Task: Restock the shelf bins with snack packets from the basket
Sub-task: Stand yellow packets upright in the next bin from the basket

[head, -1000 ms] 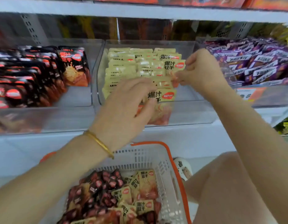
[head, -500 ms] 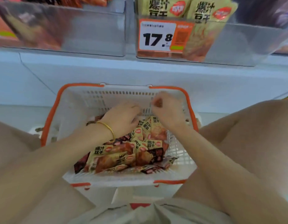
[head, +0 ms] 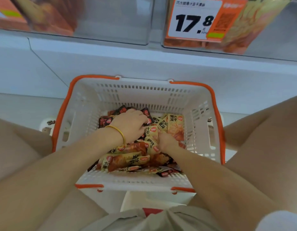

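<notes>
A white basket with an orange rim [head: 216, 117] stands on the floor between my knees. It holds several yellow snack packets [head: 175, 125] and some dark red-black ones [head: 105, 121]. My left hand [head: 131, 125], with a gold bangle on the wrist, reaches into the back of the pile, its fingers curled over packets. My right hand [head: 167, 141] is dug into the yellow packets in the middle; its fingertips are hidden among them. Above, the clear shelf bin [head: 269, 30] with yellow packets shows only its front wall.
A price tag reading 17.8 [head: 192, 19] hangs on the yellow packets' bin. Another clear bin [head: 111, 19] sits to its left. The white shelf edge [head: 144, 64] juts out just above the basket. My bare knees [head: 264, 130] flank the basket.
A second ago both hands were arranging yellow packets up in the shelf bin. They have come down into the basket, and the view has tilted down with them. Both hands now dig deeper into the pile.
</notes>
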`<action>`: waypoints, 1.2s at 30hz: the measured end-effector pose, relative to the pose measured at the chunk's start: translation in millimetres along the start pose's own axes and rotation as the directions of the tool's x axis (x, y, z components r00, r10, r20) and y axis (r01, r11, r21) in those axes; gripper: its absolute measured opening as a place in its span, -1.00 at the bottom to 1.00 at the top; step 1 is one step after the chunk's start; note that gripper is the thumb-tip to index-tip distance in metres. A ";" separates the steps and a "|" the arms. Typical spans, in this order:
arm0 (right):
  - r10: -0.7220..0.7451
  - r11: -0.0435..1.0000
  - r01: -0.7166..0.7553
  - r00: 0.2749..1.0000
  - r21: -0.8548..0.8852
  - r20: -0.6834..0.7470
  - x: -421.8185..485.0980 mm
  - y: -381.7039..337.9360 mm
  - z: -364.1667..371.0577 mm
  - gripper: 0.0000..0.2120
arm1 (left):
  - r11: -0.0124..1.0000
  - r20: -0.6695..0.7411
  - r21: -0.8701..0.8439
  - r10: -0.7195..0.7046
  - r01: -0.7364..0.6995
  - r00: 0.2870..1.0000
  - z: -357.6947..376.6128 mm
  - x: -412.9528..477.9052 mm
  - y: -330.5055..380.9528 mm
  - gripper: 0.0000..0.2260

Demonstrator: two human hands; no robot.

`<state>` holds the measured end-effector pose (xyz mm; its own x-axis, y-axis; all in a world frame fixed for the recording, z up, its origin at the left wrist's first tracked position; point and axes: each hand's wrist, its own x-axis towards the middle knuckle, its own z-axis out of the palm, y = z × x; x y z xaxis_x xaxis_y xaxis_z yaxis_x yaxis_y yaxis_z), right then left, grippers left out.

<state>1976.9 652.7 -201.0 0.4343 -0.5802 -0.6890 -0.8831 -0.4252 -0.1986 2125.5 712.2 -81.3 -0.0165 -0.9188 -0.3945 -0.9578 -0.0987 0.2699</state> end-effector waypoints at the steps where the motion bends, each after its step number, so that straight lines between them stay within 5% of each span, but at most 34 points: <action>1: -0.007 1.000 0.007 1.000 0.007 -0.013 0.8 -0.9 -5.2 -0.68 | 1.000 0.011 -0.005 -0.006 0.006 1.000 0.2 1.0 0.1 -0.68; 4: -0.053 0.999 0.053 0.998 -0.008 -0.019 -4.1 -0.2 -36.5 -0.84 | 0.999 0.035 -0.036 -0.031 0.032 0.999 0.1 6.1 -0.7 -0.64; 10: -0.253 0.951 0.272 0.958 0.146 -0.137 -65.6 7.9 -128.9 -0.77 | 0.965 0.008 -0.261 -0.017 0.019 1.000 -26.2 6.5 22.6 -0.47; 14: -0.232 0.702 0.348 0.936 0.622 -0.263 -122.3 19.3 -169.0 -0.98 | 0.948 -0.215 -0.313 -0.009 -0.060 0.977 -67.8 1.0 46.7 -0.87; 16: -0.207 0.522 0.355 0.935 0.775 -0.289 -148.5 27.9 -184.9 -0.83 | 0.917 -0.340 -0.375 0.001 -0.137 0.940 -97.3 -0.1 62.3 -0.82; 19: -0.219 0.416 0.461 0.887 0.784 -0.406 -186.6 39.4 -210.2 -0.76 | 0.836 -0.489 -0.441 0.080 -0.325 0.869 -149.0 -2.3 97.7 -0.74; 22: -0.082 0.296 0.625 0.770 0.723 -0.632 -222.5 54.8 -252.9 -0.81 | 0.721 -0.638 -0.485 0.095 -0.495 0.764 -196.1 -1.5 134.1 -0.78; 25: 0.201 0.440 0.719 0.505 0.538 -0.839 -240.8 77.2 -310.7 -0.82 | 0.794 -0.785 -0.321 0.083 -0.517 0.614 -238.3 11.0 156.6 -0.78; 27: 0.286 0.649 0.618 0.342 0.444 -0.895 -230.7 87.9 -348.3 -0.78 | 0.912 -0.778 -0.142 0.138 -0.384 0.613 -257.3 30.1 162.4 -0.73; 28: 0.296 0.726 0.533 0.327 0.434 -0.897 -216.8 92.2 -364.4 -0.77 | 0.947 -0.745 -0.073 0.156 -0.312 0.649 -263.4 42.5 162.9 -0.70; 33: 0.328 0.780 0.220 0.654 0.586 -0.682 -110.7 101.7 -414.8 -0.57 | 0.991 -0.562 0.093 0.132 -0.097 0.817 -278.0 94.4 163.4 -0.65; 36: 0.362 0.811 0.148 0.633 0.566 -0.684 -77.5 106.8 -424.6 -0.56 | 0.981 -0.435 0.191 0.065 0.022 0.898 -283.8 113.1 158.2 -0.54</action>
<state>1924.4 357.3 127.1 0.0767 -0.9966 -0.0312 -0.7522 -0.0373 -0.6579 2053.5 484.2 166.0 0.0480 -0.9978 0.0448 -0.9951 -0.0440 0.0880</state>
